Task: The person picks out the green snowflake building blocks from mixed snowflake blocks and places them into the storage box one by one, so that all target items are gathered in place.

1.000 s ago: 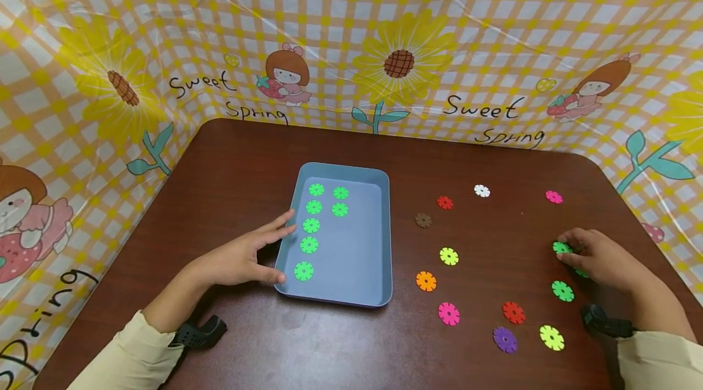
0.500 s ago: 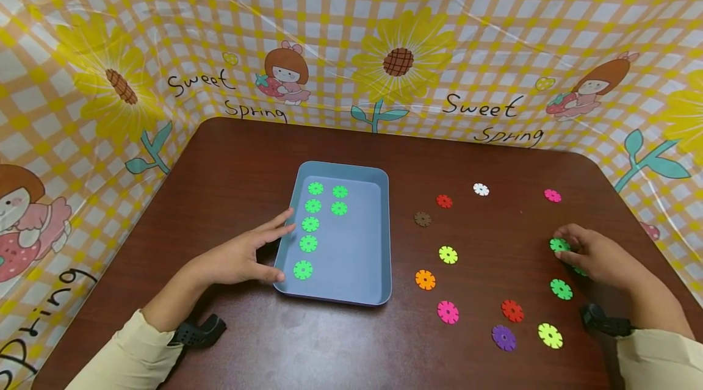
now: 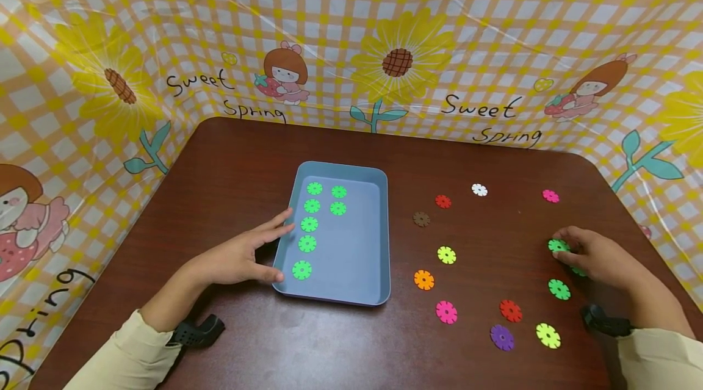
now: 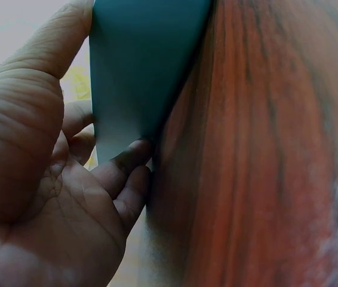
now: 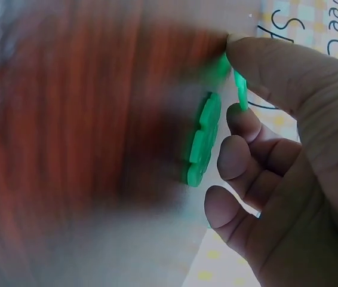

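Observation:
My left hand (image 3: pixel 241 257) reaches to the left side of a blue-grey tray (image 3: pixel 362 298). Its thumb and fingertips touch the tray's side wall (image 4: pixel 133 72), with the fingers spread and fairly straight. Inside the tray lie several green notched discs (image 3: pixel 307 244) in two columns. At the right of the table, my right hand (image 3: pixel 604 259) pinches a green notched disc (image 3: pixel 558 246) between thumb and fingers. In the right wrist view this pinched disc (image 5: pixel 241 89) stands on edge at the fingertips. Another green disc (image 5: pixel 203 140) lies beneath the hand, partly hidden in the head view.
Another green disc (image 3: pixel 559 289) lies in front of my right hand. Loose discs spread between tray and hand, among them yellow (image 3: pixel 447 255), orange (image 3: pixel 424 280), purple (image 3: pixel 502 337), brown (image 3: pixel 421 219) and white (image 3: pixel 479 190) discs. A checked cloth (image 3: pixel 329 11) hangs behind the table.

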A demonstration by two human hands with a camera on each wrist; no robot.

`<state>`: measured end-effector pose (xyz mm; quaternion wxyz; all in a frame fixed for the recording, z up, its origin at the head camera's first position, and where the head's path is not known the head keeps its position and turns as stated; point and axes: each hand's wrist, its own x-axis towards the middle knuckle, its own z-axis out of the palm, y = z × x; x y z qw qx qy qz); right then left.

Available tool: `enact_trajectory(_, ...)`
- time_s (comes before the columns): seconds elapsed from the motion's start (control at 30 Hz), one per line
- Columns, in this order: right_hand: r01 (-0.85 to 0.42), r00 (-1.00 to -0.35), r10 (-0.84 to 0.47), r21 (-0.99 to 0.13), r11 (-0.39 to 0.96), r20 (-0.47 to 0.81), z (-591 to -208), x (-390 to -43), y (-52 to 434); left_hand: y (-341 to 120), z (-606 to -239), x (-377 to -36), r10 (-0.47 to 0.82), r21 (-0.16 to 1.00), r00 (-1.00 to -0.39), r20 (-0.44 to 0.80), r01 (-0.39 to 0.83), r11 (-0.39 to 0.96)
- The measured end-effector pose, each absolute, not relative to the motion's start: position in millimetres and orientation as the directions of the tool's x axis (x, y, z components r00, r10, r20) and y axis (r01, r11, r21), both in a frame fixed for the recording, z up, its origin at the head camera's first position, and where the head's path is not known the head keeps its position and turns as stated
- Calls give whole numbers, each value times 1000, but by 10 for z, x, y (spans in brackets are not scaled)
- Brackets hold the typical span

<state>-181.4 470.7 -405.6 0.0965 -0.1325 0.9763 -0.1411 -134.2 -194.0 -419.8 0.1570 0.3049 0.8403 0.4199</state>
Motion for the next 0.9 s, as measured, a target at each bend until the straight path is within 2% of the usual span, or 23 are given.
enact_trajectory(0.5,-257,-944,-303,-287,923,-128,-4050,-1801,4657,-1930,-4182,-1339,641,801,-768,-12,376,466)
enact_trajectory(0.9,-300,-945,-324,-284,911,-39,-3962,-1858,4419,-1936,-4190,-1340,638,801,-770,-14,373,468)
